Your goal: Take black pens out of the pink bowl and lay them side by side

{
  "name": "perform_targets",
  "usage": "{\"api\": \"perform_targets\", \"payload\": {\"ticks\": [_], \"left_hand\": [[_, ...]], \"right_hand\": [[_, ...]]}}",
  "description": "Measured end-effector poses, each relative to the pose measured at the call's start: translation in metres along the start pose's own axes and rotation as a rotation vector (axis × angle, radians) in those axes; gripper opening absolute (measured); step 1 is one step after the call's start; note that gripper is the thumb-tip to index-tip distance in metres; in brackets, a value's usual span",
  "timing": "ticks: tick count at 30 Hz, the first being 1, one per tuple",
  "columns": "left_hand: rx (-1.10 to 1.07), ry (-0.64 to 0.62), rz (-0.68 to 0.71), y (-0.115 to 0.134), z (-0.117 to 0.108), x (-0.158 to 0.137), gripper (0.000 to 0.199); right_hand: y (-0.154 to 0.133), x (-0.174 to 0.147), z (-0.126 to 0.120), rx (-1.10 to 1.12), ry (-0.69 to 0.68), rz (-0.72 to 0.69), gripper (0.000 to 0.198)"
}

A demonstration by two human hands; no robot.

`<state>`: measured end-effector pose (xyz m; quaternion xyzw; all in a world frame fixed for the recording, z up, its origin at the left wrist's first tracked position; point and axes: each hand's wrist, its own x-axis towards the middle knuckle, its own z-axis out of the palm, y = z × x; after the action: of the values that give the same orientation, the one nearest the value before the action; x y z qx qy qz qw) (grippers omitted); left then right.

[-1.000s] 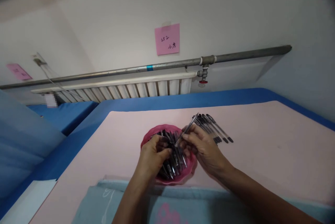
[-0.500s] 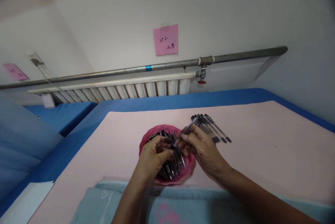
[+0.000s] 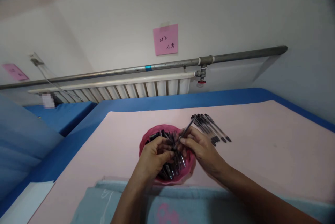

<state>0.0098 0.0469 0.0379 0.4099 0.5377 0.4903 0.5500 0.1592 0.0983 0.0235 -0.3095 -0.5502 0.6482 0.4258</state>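
Over a pink scalloped basket (image 3: 192,170), my right hand (image 3: 201,149) is closed round a slim pen (image 3: 186,129), which tilts up and to the right. My left hand (image 3: 153,156) is at the pen's lower end, its thumb and fingers bent together. What sits between those left fingers is dark and too small to name. Loose black and clear pen parts (image 3: 170,171) fill the basket below both hands. Just beyond my right hand, several black-tipped pens (image 3: 213,126) lie side by side, partly hidden by that hand.
A pink sheet (image 3: 261,154) covers the blue table (image 3: 146,104). Light blue cloth (image 3: 131,203) lies along the near edge, and white paper (image 3: 28,199) at the left. Behind stand a white radiator (image 3: 141,89), a metal pipe (image 3: 172,64) and a wall with a pink note (image 3: 165,40).
The pen in my right hand has turned slightly and looks darker along its barrel. Its tip has shifted a little left. My left hand has hardly moved.
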Motion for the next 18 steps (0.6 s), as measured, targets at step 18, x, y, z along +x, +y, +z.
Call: {"api": "perform_targets", "payload": {"ticks": [18], "left_hand": [[0.036,0.035,-0.065,-0.008,-0.003,0.0,0.034]], "right_hand": [[0.006,0.001,0.003,0.085,0.145,-0.007,0.017]]}}
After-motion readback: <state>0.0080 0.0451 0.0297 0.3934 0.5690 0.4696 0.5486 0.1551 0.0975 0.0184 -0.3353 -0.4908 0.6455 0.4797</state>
